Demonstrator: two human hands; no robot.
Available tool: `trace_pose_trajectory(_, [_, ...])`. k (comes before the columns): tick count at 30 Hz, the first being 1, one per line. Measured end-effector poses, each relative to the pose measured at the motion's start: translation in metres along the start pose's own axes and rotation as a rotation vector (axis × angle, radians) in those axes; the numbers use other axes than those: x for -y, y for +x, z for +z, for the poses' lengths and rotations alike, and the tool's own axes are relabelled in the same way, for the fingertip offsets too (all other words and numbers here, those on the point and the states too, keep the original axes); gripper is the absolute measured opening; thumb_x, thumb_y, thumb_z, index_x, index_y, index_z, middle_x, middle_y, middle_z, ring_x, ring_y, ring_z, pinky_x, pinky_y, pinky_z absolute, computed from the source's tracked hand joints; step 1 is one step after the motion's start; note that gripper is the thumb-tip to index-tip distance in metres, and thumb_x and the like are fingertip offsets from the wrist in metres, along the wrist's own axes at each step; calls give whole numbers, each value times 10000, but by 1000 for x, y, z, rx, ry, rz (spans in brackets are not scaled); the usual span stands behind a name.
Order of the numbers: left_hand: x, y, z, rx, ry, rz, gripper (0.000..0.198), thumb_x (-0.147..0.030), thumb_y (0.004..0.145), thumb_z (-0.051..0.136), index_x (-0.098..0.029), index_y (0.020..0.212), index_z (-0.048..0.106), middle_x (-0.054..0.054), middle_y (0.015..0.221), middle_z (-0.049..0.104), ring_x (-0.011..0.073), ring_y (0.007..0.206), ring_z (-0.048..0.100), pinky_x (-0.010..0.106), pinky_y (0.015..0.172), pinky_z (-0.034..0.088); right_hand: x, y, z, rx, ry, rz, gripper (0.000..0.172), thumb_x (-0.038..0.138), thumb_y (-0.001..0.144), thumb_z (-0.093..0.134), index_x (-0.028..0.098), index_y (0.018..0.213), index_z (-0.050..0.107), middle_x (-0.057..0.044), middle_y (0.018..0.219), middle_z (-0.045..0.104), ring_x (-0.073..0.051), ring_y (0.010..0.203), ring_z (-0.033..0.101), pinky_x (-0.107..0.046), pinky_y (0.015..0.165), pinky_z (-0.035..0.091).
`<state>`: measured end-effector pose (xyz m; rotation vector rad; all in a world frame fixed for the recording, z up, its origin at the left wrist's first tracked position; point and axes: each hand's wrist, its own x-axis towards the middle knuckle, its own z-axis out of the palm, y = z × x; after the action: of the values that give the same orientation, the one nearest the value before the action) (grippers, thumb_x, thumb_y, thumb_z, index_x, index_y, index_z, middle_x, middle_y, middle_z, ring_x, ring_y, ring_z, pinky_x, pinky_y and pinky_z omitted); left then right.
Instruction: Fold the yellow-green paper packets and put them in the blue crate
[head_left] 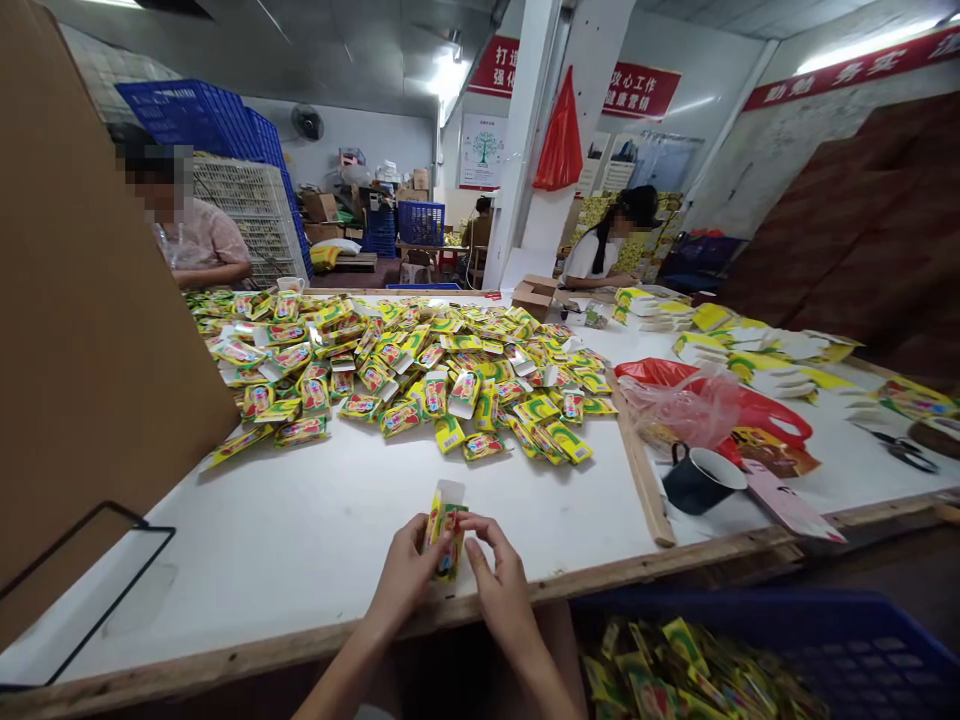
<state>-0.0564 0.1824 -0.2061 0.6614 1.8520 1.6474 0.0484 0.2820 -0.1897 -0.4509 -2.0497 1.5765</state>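
Note:
A small yellow and green box (450,535) stands upright at the front edge of the white table, its white top flap raised. My left hand (410,560) is closed around the box's left side, thumb across its front. Beside its right side is my right hand (493,560), fingers apart, with the index fingertip at the box's upper right; whether it touches is hard to tell. Behind them lies a wide heap of similar small boxes (420,370), several with white flaps showing.
A large cardboard box (97,260) blocks the left side. To the right are a wooden strip (641,460), a dark mug (701,480), red plastic bags and scissors (904,450). A blue crate (862,640) of packets sits below the edge. Two people work across the table.

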Motion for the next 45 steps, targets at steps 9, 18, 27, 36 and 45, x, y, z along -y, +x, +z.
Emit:
trace_pose_trajectory(9, [-10, -19, -4, -22, -173, 118, 495, -338, 832, 548, -243, 1185, 214, 65, 1080, 554, 152, 866, 577, 278, 745, 468, -16, 18, 4, 18, 200, 12, 247, 261, 864, 501, 170, 1090, 462, -71, 1003, 598, -160, 910, 593, -282, 816, 467])
trace_pose_trajectory(18, [-14, -3, -37, 37, 40, 196, 223, -352, 852, 524, -130, 840, 510, 46, 834, 546, 141, 817, 539, 249, 761, 437, -3, 36, 7, 128, -23, -96, 132, 207, 838, 505, 128, 817, 609, -67, 868, 589, -158, 838, 563, -264, 757, 451])
trace_pose_trajectory(27, [-14, -10, -35, -9, 107, 241, 211, -333, 859, 519, -140, 936, 553, 62, 922, 589, 156, 888, 561, 276, 816, 441, -1, 36, 13, 136, -10, -138, 124, 193, 827, 531, 140, 892, 623, -54, 883, 594, -139, 836, 561, -248, 748, 448])
trace_pose_trajectory(36, [-23, -12, -29, -120, 95, 181, 247, -361, 814, 567, -131, 904, 584, 59, 868, 605, 152, 810, 559, 256, 740, 459, 14, 36, 20, 73, -61, -43, 135, 249, 807, 560, 123, 834, 602, -30, 754, 584, -121, 696, 520, -237, 663, 424])
trace_pose_trajectory(45, [-19, -14, -33, -73, 100, 246, 215, -336, 834, 546, -145, 852, 643, 74, 890, 604, 174, 864, 571, 280, 777, 464, -1, 31, 20, 132, 53, -15, 173, 289, 839, 542, 129, 828, 604, -56, 818, 617, -152, 783, 578, -260, 718, 459])
